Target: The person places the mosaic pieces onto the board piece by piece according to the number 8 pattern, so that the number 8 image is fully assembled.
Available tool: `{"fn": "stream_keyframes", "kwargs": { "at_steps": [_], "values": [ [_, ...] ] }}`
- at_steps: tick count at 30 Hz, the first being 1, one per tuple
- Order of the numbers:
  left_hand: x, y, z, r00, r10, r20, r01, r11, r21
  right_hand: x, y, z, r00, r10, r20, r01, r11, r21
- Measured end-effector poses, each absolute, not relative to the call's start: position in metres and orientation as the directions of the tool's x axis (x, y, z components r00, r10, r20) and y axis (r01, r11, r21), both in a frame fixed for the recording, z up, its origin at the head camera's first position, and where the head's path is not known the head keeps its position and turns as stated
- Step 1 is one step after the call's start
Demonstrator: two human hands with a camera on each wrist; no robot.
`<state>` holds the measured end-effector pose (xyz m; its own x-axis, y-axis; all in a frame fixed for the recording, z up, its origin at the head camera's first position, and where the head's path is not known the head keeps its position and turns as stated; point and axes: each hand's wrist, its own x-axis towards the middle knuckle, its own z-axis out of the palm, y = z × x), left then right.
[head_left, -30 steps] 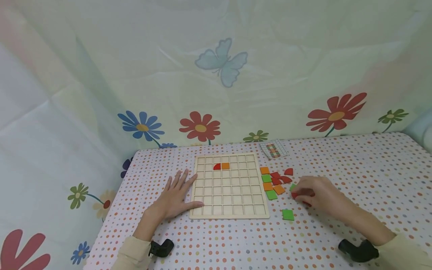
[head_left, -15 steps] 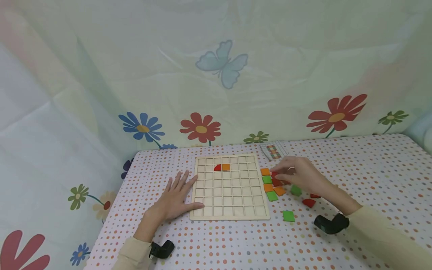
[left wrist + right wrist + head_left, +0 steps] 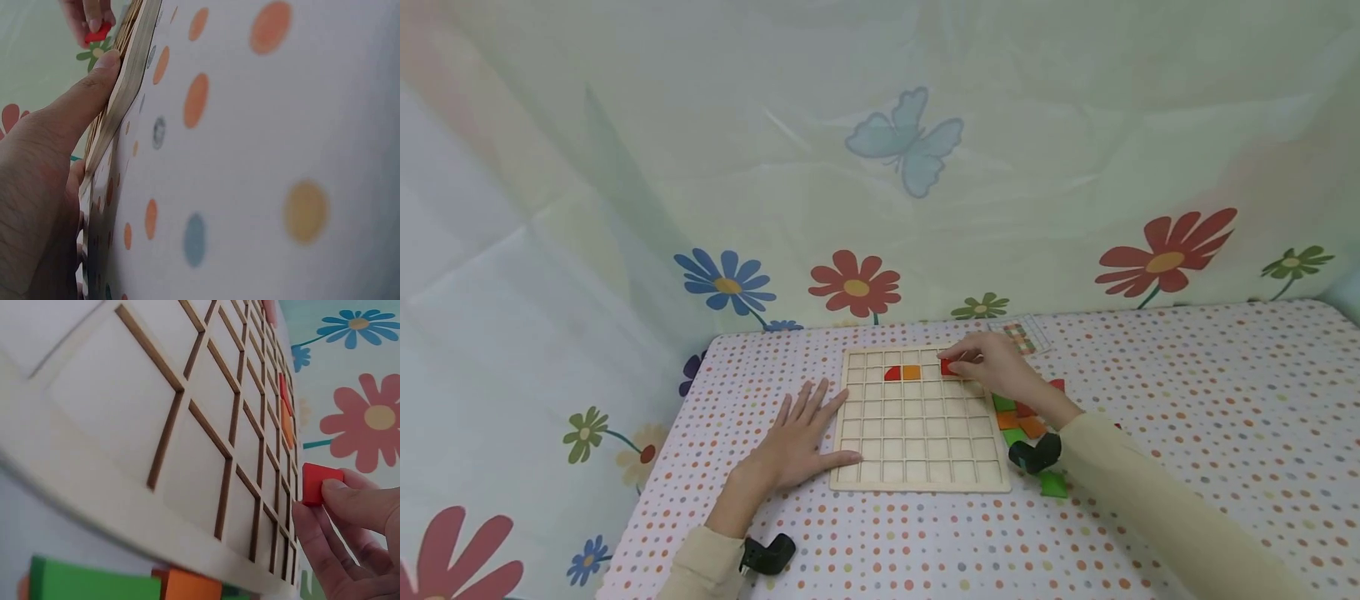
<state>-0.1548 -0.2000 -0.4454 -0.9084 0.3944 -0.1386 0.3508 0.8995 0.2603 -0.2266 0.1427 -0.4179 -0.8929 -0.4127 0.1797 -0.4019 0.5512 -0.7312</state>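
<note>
A pale wooden grid board (image 3: 917, 429) lies on the dotted table. A red quarter-round tile (image 3: 892, 374) and an orange square tile (image 3: 912, 372) sit side by side in its second row from the back. My left hand (image 3: 793, 446) is spread flat at the board's left edge, and its thumb (image 3: 84, 97) rests on the rim. Over the board's back right part, my right hand (image 3: 1000, 367) pinches a red tile (image 3: 314, 483) between thumb and fingers. In the right wrist view that tile is held above the grid, apart from the two placed tiles.
Right of the board lie several green, orange (image 3: 1032, 427) and red tiles, partly hidden by my right arm. A lone green tile (image 3: 1053, 484) lies nearer the front. Behind my right hand is a card (image 3: 1037, 333) printed with a coloured grid pattern.
My right hand has gone from the loose tiles at the right to the pile beside the board, then left over the board with a red tile. My left hand has stayed in place.
</note>
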Motion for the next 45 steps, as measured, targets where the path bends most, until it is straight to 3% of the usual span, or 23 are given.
{"fn": "stream_keyframes", "kwargs": {
  "at_steps": [30, 38, 45],
  "values": [
    [-0.157, -0.200, -0.446, -0.907, 0.395, -0.144, 0.353, 0.902, 0.250, -0.242, 0.099, -0.408, -0.925, -0.379, -0.037, -0.242, 0.661, -0.710],
    [-0.155, -0.198, -0.443, -0.907, 0.395, -0.149, 0.350, 0.901, 0.258, -0.242, 0.097, -0.409, -0.934, -0.356, -0.024, -0.238, 0.671, -0.703],
    [-0.156, -0.199, -0.444, -0.904, 0.398, -0.154, 0.352, 0.900, 0.257, -0.242, 0.096, -0.413, -0.919, -0.392, 0.041, -0.328, 0.704, -0.630]
  ]
}}
